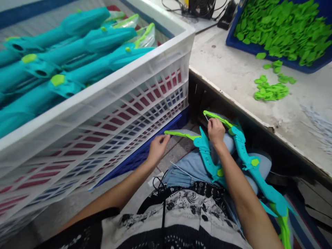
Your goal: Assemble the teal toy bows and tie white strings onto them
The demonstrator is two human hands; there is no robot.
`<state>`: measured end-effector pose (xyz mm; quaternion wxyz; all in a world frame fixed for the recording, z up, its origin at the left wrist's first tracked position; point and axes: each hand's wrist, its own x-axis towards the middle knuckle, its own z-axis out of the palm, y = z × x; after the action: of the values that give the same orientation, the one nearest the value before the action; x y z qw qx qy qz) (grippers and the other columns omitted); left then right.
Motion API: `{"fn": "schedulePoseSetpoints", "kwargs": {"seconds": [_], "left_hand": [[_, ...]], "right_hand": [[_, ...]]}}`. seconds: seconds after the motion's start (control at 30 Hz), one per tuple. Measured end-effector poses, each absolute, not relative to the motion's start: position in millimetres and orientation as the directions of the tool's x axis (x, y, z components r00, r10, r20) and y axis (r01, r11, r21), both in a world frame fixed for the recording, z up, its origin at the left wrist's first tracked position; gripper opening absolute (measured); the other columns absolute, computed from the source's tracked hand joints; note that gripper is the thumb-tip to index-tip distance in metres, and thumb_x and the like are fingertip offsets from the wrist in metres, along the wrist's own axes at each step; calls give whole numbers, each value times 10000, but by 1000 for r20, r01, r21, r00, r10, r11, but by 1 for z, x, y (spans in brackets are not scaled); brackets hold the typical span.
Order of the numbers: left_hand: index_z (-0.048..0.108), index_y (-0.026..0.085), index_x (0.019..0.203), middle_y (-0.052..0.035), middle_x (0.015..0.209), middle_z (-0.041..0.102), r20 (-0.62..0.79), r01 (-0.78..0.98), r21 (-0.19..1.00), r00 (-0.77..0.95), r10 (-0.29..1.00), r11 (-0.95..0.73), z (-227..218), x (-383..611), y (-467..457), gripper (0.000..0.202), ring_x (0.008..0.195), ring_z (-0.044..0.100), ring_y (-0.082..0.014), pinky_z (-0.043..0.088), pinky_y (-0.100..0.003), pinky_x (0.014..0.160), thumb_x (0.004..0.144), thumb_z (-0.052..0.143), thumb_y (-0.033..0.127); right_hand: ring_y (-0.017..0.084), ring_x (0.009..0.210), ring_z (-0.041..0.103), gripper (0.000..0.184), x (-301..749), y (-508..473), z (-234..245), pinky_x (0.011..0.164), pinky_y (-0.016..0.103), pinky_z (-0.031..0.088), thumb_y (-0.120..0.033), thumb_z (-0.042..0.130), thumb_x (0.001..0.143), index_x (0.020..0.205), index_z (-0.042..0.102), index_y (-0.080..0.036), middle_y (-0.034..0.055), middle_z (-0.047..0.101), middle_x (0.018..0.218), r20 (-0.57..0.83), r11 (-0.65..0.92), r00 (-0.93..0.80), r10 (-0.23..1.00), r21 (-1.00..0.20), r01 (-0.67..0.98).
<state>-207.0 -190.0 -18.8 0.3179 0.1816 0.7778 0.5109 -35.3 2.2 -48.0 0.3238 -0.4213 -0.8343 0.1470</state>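
Note:
Two teal toy bows with lime-green limbs rest across my lap: a nearer-left bow [206, 155] and a right bow [245, 147]. My left hand [158, 148] is closed in a pinch right beside the green limb tip [169, 132] of the left bow; what lies between its fingers is too small to make out. Above the lap, my right hand [216, 130] is closed on a thin white string [206, 118] that runs to the right bow's green tip. Another pale string [181, 168] crosses my jeans. My right forearm covers part of the left bow.
A white slatted crate [124, 95] on the left holds several teal toy bows [109, 38]. To the right, a worktable [215, 52] bears a blue bin [229, 38] of small green pieces and a loose pile of green pieces [272, 90]. A small black fan [201, 7] stands behind.

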Motion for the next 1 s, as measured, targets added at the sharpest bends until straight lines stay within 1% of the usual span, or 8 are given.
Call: {"fn": "schedulePoseSetpoints", "kwargs": {"seconds": [0.13, 0.3, 0.43, 0.53, 0.63, 0.7, 0.83, 1.0], "left_hand": [[758, 182, 760, -69, 851, 729, -693, -288, 714, -428, 581, 638, -27, -184, -263, 359, 949, 613, -273, 443, -313, 817, 604, 770, 506], [749, 168, 718, -71, 885, 716, -705, -425, 708, -384, 596, 564, -30, -150, -256, 380, 948, 606, -242, 411, -323, 907, 520, 822, 484], [659, 162, 679, -50, 805, 701, -757, -734, 562, -272, 593, 381, -15, -145, -233, 313, 845, 630, -190, 461, -315, 844, 560, 839, 390], [592, 167, 709, 29, 591, 577, -700, -876, 431, -173, 693, 216, 4, -154, -221, 268, 581, 563, -101, 493, -264, 677, 641, 810, 306], [610, 157, 761, 76, 477, 448, -575, -830, 542, -251, 779, 133, 24, -174, -209, 254, 399, 331, -34, 338, -172, 447, 659, 794, 298], [642, 145, 811, 54, 485, 504, -499, -732, 668, -309, 810, 133, 35, -190, -200, 298, 388, 282, -25, 239, -164, 408, 631, 804, 318], [647, 139, 753, -5, 522, 604, -416, -544, 818, -335, 845, 187, 52, -213, -181, 308, 385, 300, -30, 209, -188, 411, 597, 801, 356], [681, 151, 691, -2, 508, 601, -285, -249, 950, -431, 856, 191, 56, -219, -154, 215, 403, 376, -61, 255, -209, 429, 650, 739, 353]], "right_hand": [[249, 950, 517, 196, -45, -12, -37, 899, 410, 413, -230, 438, 926, 930, 624, -167, 123, 617, 942, 519, 703, -477, 709, -469, 535], [261, 1044, 504, 226, -77, -58, -31, 936, 420, 419, -244, 569, 875, 1086, 614, -177, 130, 593, 1100, 355, 856, -810, 466, -413, 311], [277, 977, 548, 448, -89, -69, -41, 856, 429, 450, -128, 644, 794, 1233, 566, -165, 164, 608, 1067, 54, 760, -813, 580, -395, 516], [226, 906, 590, 459, -81, -56, -42, 820, 370, 471, -101, 653, 766, 1211, 587, -192, 105, 638, 1009, -41, 629, -800, 598, -594, 501], [161, 828, 618, 457, -64, -43, -37, 757, 295, 495, -244, 708, 741, 1181, 584, -222, 13, 662, 943, -48, 333, -834, 550, -903, 272], [147, 744, 627, 479, -52, -40, -34, 652, 261, 497, -322, 728, 709, 1153, 585, -215, -10, 672, 850, -104, 59, -824, 557, -985, 164], [153, 698, 632, 515, -37, -47, -35, 578, 249, 489, -344, 784, 617, 1082, 599, -221, 6, 692, 828, -242, -273, -765, 597, -958, 91], [143, 682, 611, 573, -34, -53, -37, 578, 253, 484, -373, 824, 550, 1059, 597, -241, 6, 691, 851, -322, -403, -754, 572, -911, 84]]}}
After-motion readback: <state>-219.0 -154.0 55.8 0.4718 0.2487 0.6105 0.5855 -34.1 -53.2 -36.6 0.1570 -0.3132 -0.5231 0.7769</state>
